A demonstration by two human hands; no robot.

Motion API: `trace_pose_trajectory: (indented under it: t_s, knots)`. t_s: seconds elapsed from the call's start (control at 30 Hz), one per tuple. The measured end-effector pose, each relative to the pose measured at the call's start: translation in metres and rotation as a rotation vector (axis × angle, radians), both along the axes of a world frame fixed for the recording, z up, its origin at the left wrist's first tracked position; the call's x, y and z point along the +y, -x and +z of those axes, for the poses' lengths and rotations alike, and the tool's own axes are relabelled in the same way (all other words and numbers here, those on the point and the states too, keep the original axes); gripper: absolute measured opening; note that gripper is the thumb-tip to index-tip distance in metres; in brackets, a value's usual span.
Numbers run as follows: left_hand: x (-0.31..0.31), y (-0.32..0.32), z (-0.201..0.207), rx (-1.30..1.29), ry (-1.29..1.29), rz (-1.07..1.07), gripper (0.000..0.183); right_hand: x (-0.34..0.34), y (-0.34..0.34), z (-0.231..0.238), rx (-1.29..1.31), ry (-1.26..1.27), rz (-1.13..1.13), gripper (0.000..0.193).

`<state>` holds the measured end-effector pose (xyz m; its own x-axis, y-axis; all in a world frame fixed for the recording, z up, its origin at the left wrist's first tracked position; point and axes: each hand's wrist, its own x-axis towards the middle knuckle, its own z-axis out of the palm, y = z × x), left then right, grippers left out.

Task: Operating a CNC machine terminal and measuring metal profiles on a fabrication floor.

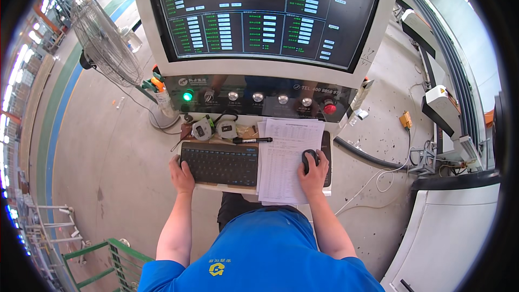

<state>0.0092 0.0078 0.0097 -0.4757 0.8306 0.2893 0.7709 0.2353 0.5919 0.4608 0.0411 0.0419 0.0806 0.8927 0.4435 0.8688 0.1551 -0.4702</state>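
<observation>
My right hand (314, 176) is closed over a black computer mouse (310, 161), which sits on printed paper sheets (281, 178). At the left end of a black keyboard (219, 165), my left hand (181, 176) rests with thumb and fingers apart, touching its edge. A black marker pen (252, 140) lies across the top of the keyboard and the papers. Behind the keyboard are two tape measures, one grey-white (203, 128) and another (226, 128) with a dark strap. Above them stands a lit monitor (265, 16) filled with rows of value boxes.
Under the monitor runs a button panel with a green lit button (188, 95), several silver buttons and a red knob (329, 107). A standing fan (105, 40) is at left. Cables and a black hose (373, 159) lie on the right floor, near a white machine cabinet (448, 232). A green rail (111, 254) stands lower left.
</observation>
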Motion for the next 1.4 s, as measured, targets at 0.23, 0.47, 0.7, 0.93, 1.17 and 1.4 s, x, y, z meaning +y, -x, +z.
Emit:
trace_pose_trajectory:
  t_s: [0.23,0.47,0.7,0.93,1.17,1.4]
  knots:
    - [-0.002,-0.001,0.006,-0.01,0.043,0.028,0.044,0.001,0.003,0.003,0.016,0.0,0.022,0.041]
    - [-0.002,-0.001,-0.004,-0.017,-0.008,0.018,0.043,-0.002,0.001,0.003,0.031,0.048,0.09,0.043]
    - [-0.003,-0.004,0.003,0.026,-0.058,-0.019,0.044,-0.002,0.0,0.0,0.027,0.076,0.099,0.042]
    - [-0.002,-0.001,0.006,0.05,-0.086,-0.059,0.046,-0.002,0.002,-0.002,0.043,0.052,0.099,0.044]
    - [-0.009,-0.012,0.02,0.162,-0.052,-0.116,0.051,-0.001,0.0,-0.006,0.04,0.027,0.093,0.043]
    - [-0.018,-0.037,0.043,0.344,0.065,-0.182,0.06,0.002,0.003,0.0,0.036,0.033,0.082,0.042]
